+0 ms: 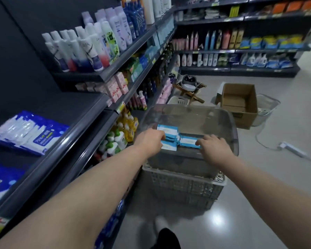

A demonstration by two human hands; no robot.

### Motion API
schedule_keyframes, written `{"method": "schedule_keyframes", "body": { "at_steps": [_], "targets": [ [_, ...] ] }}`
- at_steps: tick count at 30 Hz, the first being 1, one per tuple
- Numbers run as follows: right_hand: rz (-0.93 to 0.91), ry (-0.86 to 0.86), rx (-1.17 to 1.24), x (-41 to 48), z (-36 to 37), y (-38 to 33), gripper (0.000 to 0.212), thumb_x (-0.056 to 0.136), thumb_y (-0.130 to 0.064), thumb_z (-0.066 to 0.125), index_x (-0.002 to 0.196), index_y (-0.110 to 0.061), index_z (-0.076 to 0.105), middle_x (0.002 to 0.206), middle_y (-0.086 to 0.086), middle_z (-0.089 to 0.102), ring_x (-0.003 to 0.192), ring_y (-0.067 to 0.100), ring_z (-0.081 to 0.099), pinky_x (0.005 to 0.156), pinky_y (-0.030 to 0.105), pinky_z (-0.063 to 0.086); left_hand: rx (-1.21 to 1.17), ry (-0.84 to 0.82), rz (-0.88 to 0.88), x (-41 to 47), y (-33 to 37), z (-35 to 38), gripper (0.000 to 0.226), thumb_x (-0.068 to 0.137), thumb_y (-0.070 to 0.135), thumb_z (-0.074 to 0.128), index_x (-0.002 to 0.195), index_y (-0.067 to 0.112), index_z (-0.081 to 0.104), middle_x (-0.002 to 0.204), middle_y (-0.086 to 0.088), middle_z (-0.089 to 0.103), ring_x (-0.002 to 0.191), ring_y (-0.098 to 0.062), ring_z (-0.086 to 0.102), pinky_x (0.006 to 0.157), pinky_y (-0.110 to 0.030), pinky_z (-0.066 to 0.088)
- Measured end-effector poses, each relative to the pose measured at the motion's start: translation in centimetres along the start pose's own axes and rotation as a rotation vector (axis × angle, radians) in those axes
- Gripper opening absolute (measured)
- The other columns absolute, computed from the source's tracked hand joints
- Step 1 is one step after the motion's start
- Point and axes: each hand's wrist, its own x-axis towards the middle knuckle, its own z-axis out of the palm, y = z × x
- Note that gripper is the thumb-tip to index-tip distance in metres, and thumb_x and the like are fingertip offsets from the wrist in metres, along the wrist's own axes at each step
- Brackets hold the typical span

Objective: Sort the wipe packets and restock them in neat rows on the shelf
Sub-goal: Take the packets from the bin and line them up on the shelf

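Head view. The wipe packets (174, 139), blue with white labels, lie flat in a small cluster near the front wall of the clear bin (234, 126), which sits on top of a grey crate (183, 187). Their long edges run roughly left to right, so the cluster spans the gap between the two hands. The left hand (149, 141) has its fingers curled over the cluster's left end. The right hand (214, 148) curls its fingers onto the right-hand packet's near edge, though its fingertips are partly hidden. The packets thus lie directly ahead of both hands, bracketed between them. The shelf (65, 133), which already carries larger wipe packs (29, 132), stands to the person's left. The left arm is therefore judged nearer for the transfer, which calls for a lift clear of the bin wall, then a leftward swing.
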Motion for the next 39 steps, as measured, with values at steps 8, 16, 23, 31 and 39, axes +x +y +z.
{"method": "schedule_keyframes", "body": {
  "at_steps": [8, 16, 23, 31, 39],
  "targets": [
    [0.085, -0.119, -0.009, 9.6, 3.4, 4.3, 0.043, 0.092, -0.022, 0.051, 0.134, -0.031, 0.047, 0.129, -0.002, 0.053, 0.120, 0.021, 0.046, 0.091, 0.038, 0.041, 0.000, -0.068, 0.001, 12.3, -2.4, 3.8, 0.032, 0.090, 0.023, 0.059, 0.122, 0.030, 0.059, 0.122, -0.002, 0.062, 0.108, -0.023, 0.059, 0.086, -0.037, 0.051],
    [0.172, -0.373, 0.068, 17.7, 10.1, 6.1, 0.051, 0.089, -0.013, 0.048, 0.138, -0.028, 0.044, 0.127, 0.003, 0.053, 0.120, 0.025, 0.046, 0.095, 0.040, 0.039, -0.052, -0.283, 0.038, 22.4, -5.0, 9.8, 0.038, 0.092, 0.015, 0.053, 0.128, 0.026, 0.057, 0.127, -0.005, 0.060, 0.112, -0.026, 0.058, 0.089, -0.036, 0.051],
    [0.158, -0.549, 0.140, 23.0, 16.8, 7.2, 0.042, 0.090, -0.019, 0.048, 0.132, -0.023, 0.048, 0.131, 0.005, 0.051, 0.123, 0.026, 0.046, 0.098, 0.040, 0.041, -0.162, -0.414, -0.031, 26.3, -5.5, 16.2, 0.038, 0.092, 0.014, 0.051, 0.129, 0.022, 0.056, 0.128, -0.006, 0.061, 0.114, -0.027, 0.057, 0.089, -0.035, 0.049],
    [-0.057, -0.651, 0.115, 28.8, 23.2, 8.1, 0.066, 0.093, -0.025, 0.053, 0.150, -0.034, 0.019, 0.161, 0.002, 0.003, 0.148, 0.028, 0.007, 0.115, 0.045, 0.018, -0.317, -0.415, -0.254, 27.6, -6.1, 20.9, 0.031, 0.092, 0.015, 0.053, 0.121, 0.022, 0.061, 0.126, 0.000, 0.062, 0.114, -0.021, 0.056, 0.090, -0.031, 0.045],
    [-0.025, -0.711, 0.157, 25.5, 24.4, 5.8, 0.046, 0.097, -0.009, 0.035, 0.142, -0.012, 0.029, 0.139, 0.014, 0.034, 0.112, 0.034, 0.054, 0.091, 0.043, 0.045, -0.316, -0.471, -0.263, 26.9, -5.9, 22.9, 0.021, 0.092, 0.017, 0.054, 0.110, 0.023, 0.062, 0.117, -0.001, 0.065, 0.108, -0.022, 0.059, 0.084, -0.030, 0.044]
  ]
}}
